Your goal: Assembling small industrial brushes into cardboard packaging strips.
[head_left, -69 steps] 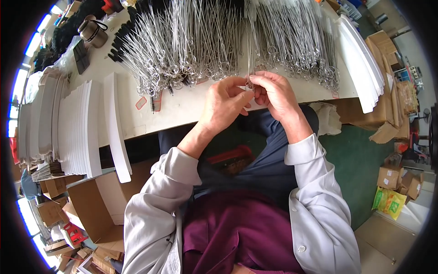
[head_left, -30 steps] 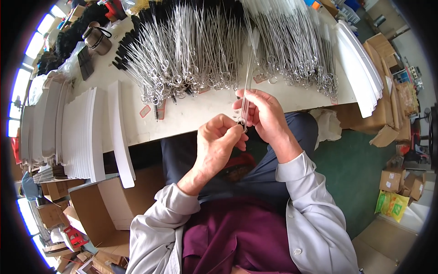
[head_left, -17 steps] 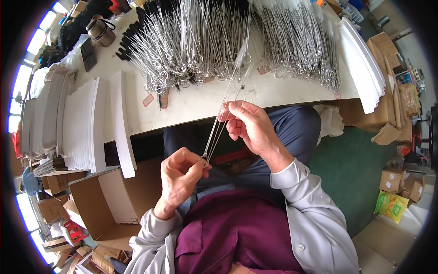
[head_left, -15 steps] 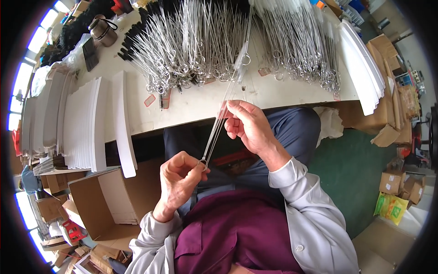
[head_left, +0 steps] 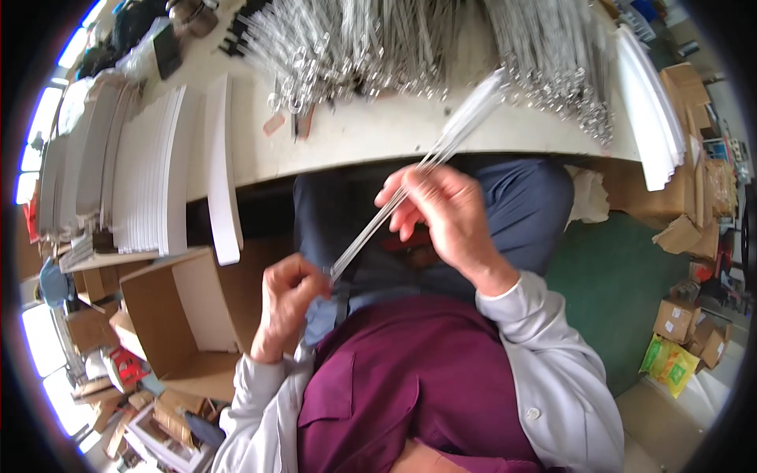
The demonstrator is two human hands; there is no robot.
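While the left hand pinches the lower tip of a long clear sleeve, the right hand grips its middle. The bagging step looks underway; next calls for a steady pull along the sleeve.

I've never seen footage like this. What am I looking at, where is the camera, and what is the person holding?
There is no machine here: a person works with two bare hands. The one picture comes from a wide-angle camera worn on that person's head, looking down, so straight edges bend near the rim.

The left hand pinches the lower end of a long thin metal instrument in what looks like a clear sleeve; the right hand holds it higher up. It slants up over the person's lap toward the table edge.

On the white table lies a big heap of similar metal instruments. Stacks of flat white sheets stand at the left, more at the right. An open cardboard box sits below.
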